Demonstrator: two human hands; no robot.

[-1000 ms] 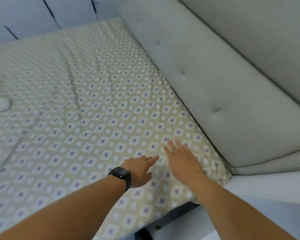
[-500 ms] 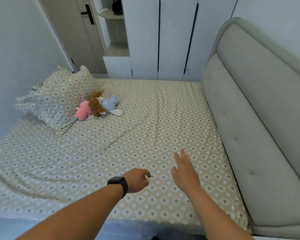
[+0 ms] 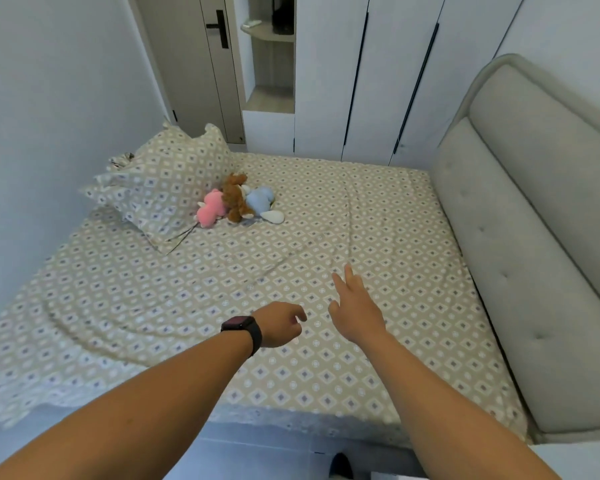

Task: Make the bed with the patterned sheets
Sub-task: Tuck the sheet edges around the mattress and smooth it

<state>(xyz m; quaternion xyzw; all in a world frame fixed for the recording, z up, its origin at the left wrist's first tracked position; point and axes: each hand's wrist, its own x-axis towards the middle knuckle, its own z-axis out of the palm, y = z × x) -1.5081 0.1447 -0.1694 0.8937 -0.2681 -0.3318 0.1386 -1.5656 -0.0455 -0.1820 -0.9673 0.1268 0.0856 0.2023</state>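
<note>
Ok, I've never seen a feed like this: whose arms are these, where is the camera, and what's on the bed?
No machine here: a person wears one wide camera on the head, looking forward and down. The left hand, with a dark watch on its wrist, has loosely curled fingers and holds nothing. The right hand reaches out open, also holding nothing. Below them the patterned sheet covers the bed. At the far left lie matching pillows, with three soft toys beside them. A grey padded headboard runs along the right.

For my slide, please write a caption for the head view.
Both hands, left and right, hover above the patterned sheet.
</note>
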